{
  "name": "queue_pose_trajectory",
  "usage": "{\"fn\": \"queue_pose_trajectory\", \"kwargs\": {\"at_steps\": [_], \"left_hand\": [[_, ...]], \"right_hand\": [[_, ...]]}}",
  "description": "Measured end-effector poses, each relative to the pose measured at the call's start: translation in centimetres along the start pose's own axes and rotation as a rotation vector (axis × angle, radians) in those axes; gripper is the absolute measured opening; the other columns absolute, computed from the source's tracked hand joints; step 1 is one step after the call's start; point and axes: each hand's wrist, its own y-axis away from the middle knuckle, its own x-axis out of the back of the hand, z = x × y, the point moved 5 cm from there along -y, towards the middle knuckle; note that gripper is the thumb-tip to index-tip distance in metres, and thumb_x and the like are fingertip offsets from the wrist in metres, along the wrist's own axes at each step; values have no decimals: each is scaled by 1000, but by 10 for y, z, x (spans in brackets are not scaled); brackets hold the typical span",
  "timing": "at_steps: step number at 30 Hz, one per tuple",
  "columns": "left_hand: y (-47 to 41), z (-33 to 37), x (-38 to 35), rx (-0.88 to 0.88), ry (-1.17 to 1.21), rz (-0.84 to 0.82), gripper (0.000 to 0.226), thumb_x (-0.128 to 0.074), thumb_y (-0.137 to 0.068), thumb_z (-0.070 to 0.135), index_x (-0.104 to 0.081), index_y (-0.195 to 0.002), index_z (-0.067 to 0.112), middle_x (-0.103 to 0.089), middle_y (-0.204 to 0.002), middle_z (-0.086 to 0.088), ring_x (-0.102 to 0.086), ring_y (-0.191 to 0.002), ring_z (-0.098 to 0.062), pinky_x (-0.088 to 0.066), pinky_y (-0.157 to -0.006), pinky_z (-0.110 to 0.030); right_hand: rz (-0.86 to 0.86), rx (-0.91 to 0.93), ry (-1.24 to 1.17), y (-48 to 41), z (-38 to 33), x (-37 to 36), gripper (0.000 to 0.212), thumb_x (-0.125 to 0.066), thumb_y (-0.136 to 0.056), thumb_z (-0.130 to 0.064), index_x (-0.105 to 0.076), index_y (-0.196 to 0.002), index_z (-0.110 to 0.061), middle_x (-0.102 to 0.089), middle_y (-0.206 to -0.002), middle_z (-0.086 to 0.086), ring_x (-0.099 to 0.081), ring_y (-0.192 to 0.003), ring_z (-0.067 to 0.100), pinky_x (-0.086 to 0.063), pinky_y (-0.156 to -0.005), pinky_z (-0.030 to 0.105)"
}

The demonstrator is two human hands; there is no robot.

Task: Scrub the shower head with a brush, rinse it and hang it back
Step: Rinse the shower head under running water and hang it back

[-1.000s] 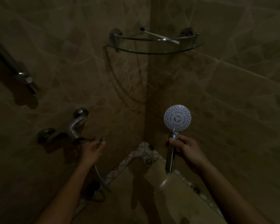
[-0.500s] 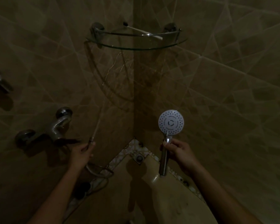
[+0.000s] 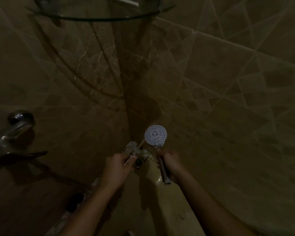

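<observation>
Your right hand [image 3: 169, 163] grips the shower head [image 3: 155, 135] by its handle, your left hand [image 3: 119, 165] pinches a brush [image 3: 141, 143] beside its rim; scrubbing looks just starting, rinsing and rehanging remain.

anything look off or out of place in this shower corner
The shower head is not hung up: the right hand grips its handle, and no hose shows at the handle's lower end. The left hand holds a thin ribbed metal piece, too dark to identify. Nothing looks spilled or broken.
</observation>
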Motion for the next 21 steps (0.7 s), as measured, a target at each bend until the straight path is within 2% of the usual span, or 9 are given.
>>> {"fn": "queue_pose_trajectory", "kwargs": {"at_steps": [2,4,7,9,12,16,21], "left_hand": [[-6,7,-16,-26,-59,-21,42,-65,-94,36,-72,-63,8,-71,-59,-4,-66,-57,-16,-50,-55,-33],[-15,11,-31,-22,-84,-46,44,-64,-94,37,-72,-63,7,-70,-60,-8,-66,-58,-20,-49,-59,-39],[-26,14,-51,-10,-126,-55,45,-63,-94,37,-71,-62,6,-58,-50,-1,-55,-47,-10,-37,-51,-34],[-34,12,-63,16,-118,-71,46,-62,-95,37,-71,-63,6,-56,-50,3,-53,-47,-9,-36,-50,-31],[-48,6,-84,38,-107,-103,47,-60,-97,38,-72,-68,3,-66,-60,-6,-63,-58,-17,-44,-54,-31],[-62,-8,-107,88,-157,-106,45,-59,-98,38,-73,-77,1,-65,-68,-7,-58,-60,-14,-36,-54,-25],[-80,-19,-126,160,-212,-127,47,-59,-95,46,-70,-86,2,-68,-79,-15,-65,-81,-29,-37,-61,-28]], "right_hand": [[6,-54,-38,-17,14,0,29,-55,-100,-19,-62,-76,-5,-59,-66,10,-55,-56,18,-44,-61,36],[17,-127,-140,-34,30,0,30,-53,-102,-21,-61,-77,-6,-58,-64,8,-52,-52,17,-44,-56,33],[37,-197,-250,-59,48,4,25,-52,-103,-19,-60,-83,-5,-56,-63,7,-50,-49,16,-42,-49,29],[54,-204,-260,-76,56,9,23,-51,-102,-18,-61,-86,-5,-55,-64,7,-50,-49,15,-42,-49,30],[49,-204,-239,-99,68,13,24,-50,-101,-18,-60,-82,-8,-54,-64,7,-49,-47,14,-40,-50,30],[55,-200,-252,-123,77,18,20,-49,-99,-13,-60,-82,-9,-53,-61,7,-48,-48,15,-38,-51,31],[80,-217,-282,-142,85,28,17,-51,-99,-13,-62,-88,-6,-59,-67,10,-53,-52,17,-43,-50,28]]}}
